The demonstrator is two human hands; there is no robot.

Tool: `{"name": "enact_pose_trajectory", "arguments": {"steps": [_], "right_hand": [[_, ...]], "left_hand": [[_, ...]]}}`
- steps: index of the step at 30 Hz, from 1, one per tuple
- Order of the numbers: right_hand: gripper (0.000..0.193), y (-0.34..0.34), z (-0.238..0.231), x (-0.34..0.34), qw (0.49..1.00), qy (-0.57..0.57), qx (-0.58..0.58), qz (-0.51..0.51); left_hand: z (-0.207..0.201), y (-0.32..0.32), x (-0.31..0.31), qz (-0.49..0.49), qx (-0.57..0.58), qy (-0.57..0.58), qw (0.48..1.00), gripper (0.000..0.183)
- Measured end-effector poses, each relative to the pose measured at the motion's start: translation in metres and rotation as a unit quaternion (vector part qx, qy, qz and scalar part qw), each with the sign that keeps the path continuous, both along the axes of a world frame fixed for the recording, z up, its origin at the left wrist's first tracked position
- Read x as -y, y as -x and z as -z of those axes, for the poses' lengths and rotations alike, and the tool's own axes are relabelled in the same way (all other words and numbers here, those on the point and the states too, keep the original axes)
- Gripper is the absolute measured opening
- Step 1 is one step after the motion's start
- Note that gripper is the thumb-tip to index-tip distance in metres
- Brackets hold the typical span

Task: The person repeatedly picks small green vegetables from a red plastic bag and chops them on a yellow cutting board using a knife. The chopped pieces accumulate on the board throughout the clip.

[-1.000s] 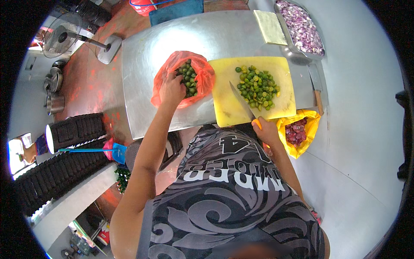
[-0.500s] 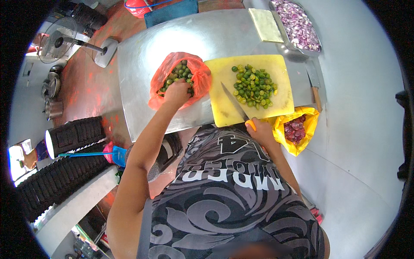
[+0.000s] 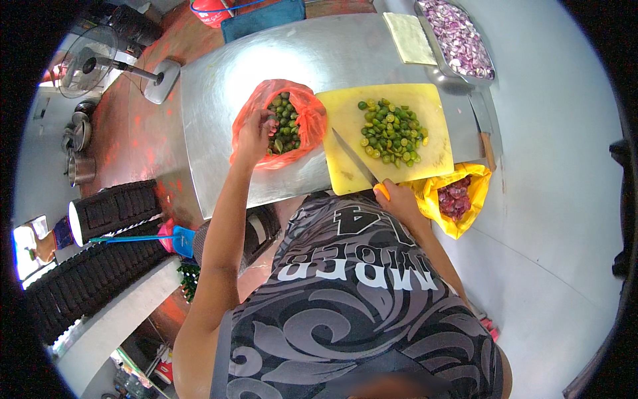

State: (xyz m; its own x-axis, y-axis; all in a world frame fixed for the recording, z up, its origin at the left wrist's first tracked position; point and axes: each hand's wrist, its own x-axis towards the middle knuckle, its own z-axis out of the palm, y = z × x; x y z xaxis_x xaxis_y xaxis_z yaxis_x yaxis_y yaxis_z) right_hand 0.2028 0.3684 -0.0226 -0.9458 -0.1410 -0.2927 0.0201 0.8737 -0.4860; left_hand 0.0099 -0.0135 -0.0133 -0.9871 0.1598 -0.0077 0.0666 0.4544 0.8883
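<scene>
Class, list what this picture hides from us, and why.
In the head view:
Red bag: its bottom, covered by green fruit.
Left hand: whether its grip holds any fruit; its back hides the palm.
Knife: its orange handle, mostly covered by the right hand.
Metal tray: its far end, cut off by the upper edge.

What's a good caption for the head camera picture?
Left hand at a red bag of green fruit; right hand gripping a knife.
</scene>
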Motion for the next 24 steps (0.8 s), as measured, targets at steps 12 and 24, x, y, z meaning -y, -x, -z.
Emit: {"name": "enact_pose_trajectory", "arguments": {"steps": [12,24], "right_hand": [[0.036,0.006,0.001,0.003,1.000,-0.010,-0.011,-0.022],[0.036,0.004,0.018,-0.009,0.998,-0.042,-0.015,0.042]], "left_hand": [[0.002,0.003,0.000,-0.045,0.109,-0.123,0.985,0.017],[-0.039,-0.022,-0.031,-0.017,0.197,-0.286,0.938,0.036]]}}
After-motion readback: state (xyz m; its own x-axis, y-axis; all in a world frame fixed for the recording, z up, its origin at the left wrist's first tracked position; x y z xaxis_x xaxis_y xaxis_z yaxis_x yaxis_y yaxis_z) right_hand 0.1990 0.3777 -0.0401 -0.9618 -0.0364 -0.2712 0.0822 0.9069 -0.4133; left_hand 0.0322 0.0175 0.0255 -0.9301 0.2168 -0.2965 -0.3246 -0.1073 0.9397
